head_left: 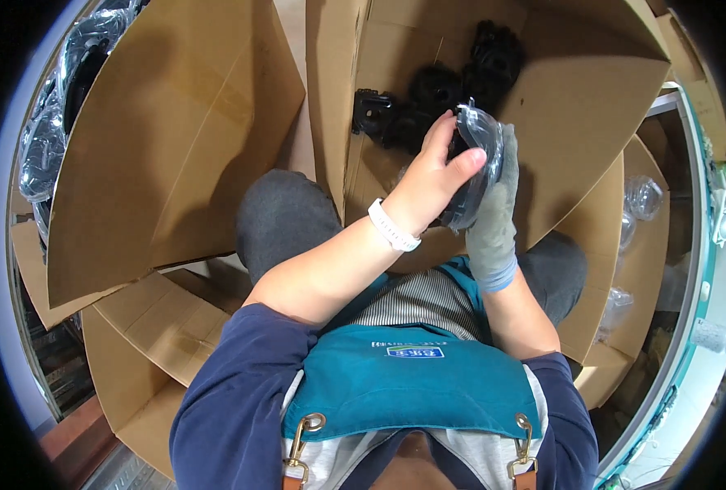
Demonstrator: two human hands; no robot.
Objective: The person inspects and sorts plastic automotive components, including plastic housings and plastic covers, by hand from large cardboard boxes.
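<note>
We look straight down on a seated person in a teal apron (412, 380) over a navy long-sleeved top. Both hands are raised in front of the chest, over an open cardboard box (575, 106) that stands just beyond the knees.

The left hand (438, 175) is bare, with a white band (393, 225) on its wrist. Its grip is closed on a black round part in a clear plastic bag (479, 155): the thumb lies across the bag's near face and the fingers curl around its far edge. The right hand (493, 214) wears a grey glove with a blue cuff. It lies flat against the bag's other side, fingers pointing away from the body, so the bagged part is pressed between the two hands. We cannot tell whether the gloved fingers curl around it.

The bagged part sits above the box's near wall, over the box opening. Inside the box, beyond the hands, lies a heap of loose black parts (428, 102) of a similar kind, unbagged.

To the left of the box stands a second, larger cardboard carton (175, 131) with its flaps up. Further left of it, at the picture's edge, more bagged black parts (48, 139) are stacked. To the right of the box, a few empty clear bags (642, 196) lie against more cardboard.
</note>
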